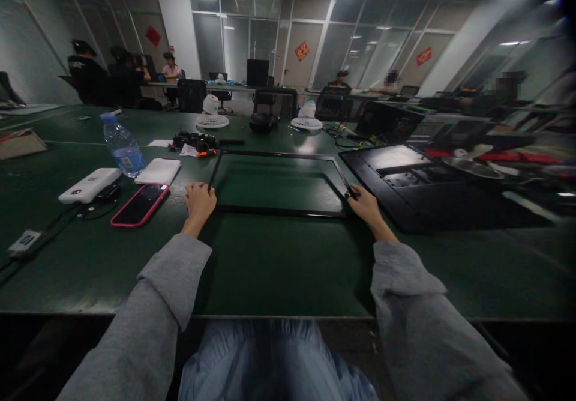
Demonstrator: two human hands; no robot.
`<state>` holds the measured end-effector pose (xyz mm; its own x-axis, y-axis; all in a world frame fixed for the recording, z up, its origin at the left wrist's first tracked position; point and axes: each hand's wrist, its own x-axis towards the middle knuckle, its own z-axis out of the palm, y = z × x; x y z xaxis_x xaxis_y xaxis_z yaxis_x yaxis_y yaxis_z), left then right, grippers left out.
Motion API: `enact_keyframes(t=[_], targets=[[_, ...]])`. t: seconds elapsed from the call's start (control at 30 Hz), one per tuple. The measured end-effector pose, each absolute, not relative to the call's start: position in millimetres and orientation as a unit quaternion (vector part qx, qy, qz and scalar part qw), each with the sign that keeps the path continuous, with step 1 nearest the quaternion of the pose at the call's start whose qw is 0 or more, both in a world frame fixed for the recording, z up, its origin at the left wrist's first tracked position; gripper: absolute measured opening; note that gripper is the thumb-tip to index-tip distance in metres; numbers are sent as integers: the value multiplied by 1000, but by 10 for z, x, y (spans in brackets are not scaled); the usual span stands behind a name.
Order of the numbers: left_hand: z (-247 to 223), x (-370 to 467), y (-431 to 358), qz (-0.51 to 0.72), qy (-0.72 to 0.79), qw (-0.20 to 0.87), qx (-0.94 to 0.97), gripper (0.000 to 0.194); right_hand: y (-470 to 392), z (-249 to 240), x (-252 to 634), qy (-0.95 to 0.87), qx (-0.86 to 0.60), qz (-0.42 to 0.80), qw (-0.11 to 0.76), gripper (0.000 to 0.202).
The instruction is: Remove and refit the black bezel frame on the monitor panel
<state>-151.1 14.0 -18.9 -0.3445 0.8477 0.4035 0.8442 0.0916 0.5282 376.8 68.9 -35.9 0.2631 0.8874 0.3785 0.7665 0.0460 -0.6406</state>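
A thin black rectangular frame (283, 212), with the green tabletop (283, 269) showing through its opening, spans the space between my hands. My left hand (199, 204) grips its left side near the lower corner, fingers wrapped round the edge. On the opposite side, my right hand (365, 204) is closed on the right edge, thumb and fingers pressed together. To the left of my left hand lies a phone in a pink case (140, 205). A large black panel (405, 194) lies flat just right of my right hand.
At the left are a water bottle (123, 147), a white power bank (90, 185) with cables and a white pad (158, 171). Beyond the frame stand two small white fans (212, 119). Black gear (195, 141) lies behind it. Several people sit at far desks.
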Motion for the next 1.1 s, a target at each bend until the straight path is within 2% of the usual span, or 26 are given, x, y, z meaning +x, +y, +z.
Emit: enact_keyframes(t=[0.13, 0.37, 0.57, 0.8, 0.93, 1.0, 1.1], targets=[[-215, -1521, 156, 370, 740, 14, 562, 18, 740, -381, 3807, -617, -669, 124, 395, 61], [-194, -1490, 136, 376, 731, 33, 568, 16, 739, -429, 3802, -629, -675, 84, 376, 60], [-67, -1401, 61, 377, 702, 43, 602, 29, 715, -438, 3880, -586, -714, 44, 381, 61], [68, -1236, -128, 249, 596, 129, 752, 48, 567, -302, 3890, -568, -741, 6, 358, 55], [116, -1217, -167, 208, 595, 121, 767, 38, 430, -155, 3880, -506, -780, -65, 362, 55], [140, -1228, -162, 196, 605, 118, 763, 40, 380, -123, 3959, -437, -812, -98, 373, 58], [152, -1258, -136, 196, 617, 119, 752, 46, 321, -123, 4209, -328, -844, -143, 401, 75]])
